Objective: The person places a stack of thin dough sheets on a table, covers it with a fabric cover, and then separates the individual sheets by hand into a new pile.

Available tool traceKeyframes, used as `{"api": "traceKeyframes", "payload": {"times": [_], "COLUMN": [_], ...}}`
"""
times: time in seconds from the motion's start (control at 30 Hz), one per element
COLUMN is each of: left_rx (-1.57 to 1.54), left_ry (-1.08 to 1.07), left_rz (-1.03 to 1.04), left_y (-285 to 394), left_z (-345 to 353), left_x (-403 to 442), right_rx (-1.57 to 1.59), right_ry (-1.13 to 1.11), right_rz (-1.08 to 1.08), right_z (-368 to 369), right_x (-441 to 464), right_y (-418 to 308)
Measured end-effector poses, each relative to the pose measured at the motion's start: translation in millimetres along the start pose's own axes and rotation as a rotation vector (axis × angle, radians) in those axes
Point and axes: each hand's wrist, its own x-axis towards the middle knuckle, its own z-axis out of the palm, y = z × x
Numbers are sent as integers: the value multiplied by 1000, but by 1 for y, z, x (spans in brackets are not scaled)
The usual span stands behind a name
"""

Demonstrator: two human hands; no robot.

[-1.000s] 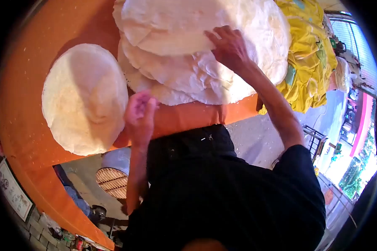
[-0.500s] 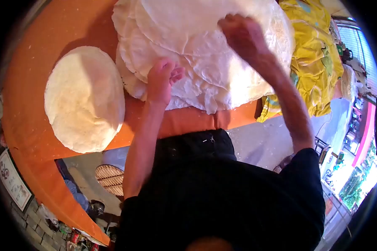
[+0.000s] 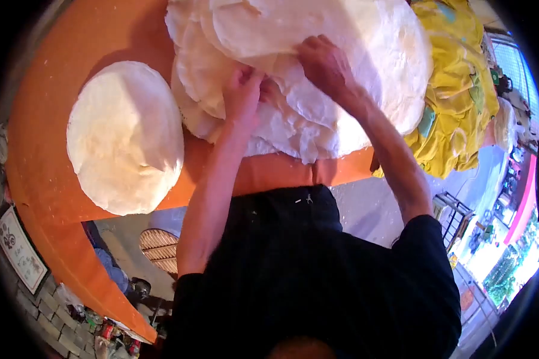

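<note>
Several thin pale round sheets lie in a wide overlapping pile (image 3: 389, 78) at the top middle. My left hand (image 3: 244, 93) is over the near left part of the pile, fingers closed at the edge of an upper sheet. To its right, my right hand (image 3: 324, 63) has its fingers curled together at the near edge of the top sheet (image 3: 269, 27). Whatever either hand pinches is too small to make out. A separate stack of smaller pale rounds (image 3: 126, 137) rests left of the pile, touched by neither hand.
An orange cloth (image 3: 48, 161) covers the table. Yellow patterned fabric (image 3: 455, 90) lies bunched right of the pile. Below the table's near edge are a round slatted woven item (image 3: 160, 250) and, at the lower left, a framed sign (image 3: 21, 250). A metal rack (image 3: 452, 212) stands right.
My left hand has moved from the table's near edge up and right onto the pile. My right hand lifted, then came back down and left to the top sheet, whose edge has shifted.
</note>
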Motion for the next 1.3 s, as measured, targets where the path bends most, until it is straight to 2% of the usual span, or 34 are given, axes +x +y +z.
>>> {"api": "traceKeyframes", "payload": {"times": [0.1,0.17,0.27,0.4,0.5,0.57,0.63,0.73,0.8,0.87,0.93,1.0,1.03,1.17,1.3], "left_rx": [214,159,98,-68,-114,-126,-120,240,208,164,109,84,88,86,78], "left_ry": [88,116,127,-41,-98,-136,-179,-179,-193,-215,-234,-292,-300,-313,-423], "left_rz": [102,121,83,-82,-18,-26,-67,-118,-161,-210,-263,-293,-290,-381,-445], "left_y": [4,5,21,40,48,49,48,21,4,-13,-27,-32,-35,-42,-57], "left_z": [7,10,14,14,23,24,20,0,-2,3,6,8,12,35,41], "left_x": [0,2,0,2,4,3,-5,-31,-51,-58,-59,-61,-64,-73,-67], "right_rx": [60,138,137,35,4,330,382,49,-179,174,-84,-149,-74,-106,7], "right_ry": [10,-77,37,89,36,-116,-153,-41,34,87,-107,-414,-361,-243,-304], "right_rz": [-34,-33,-34,-5,67,144,177,127,83,10,78,248,237,223,181], "right_z": [-2,-1,-4,-7,9,-22,-58,-110,-138,-147,-87,-63,-65,-87,-78], "right_x": [8,3,-10,-14,-11,5,14,20,19,6,-41,-65,-72,-86,-133], "right_y": [-4,-9,-17,-27,-5,22,37,36,28,9,33,28,25,13,13]}}
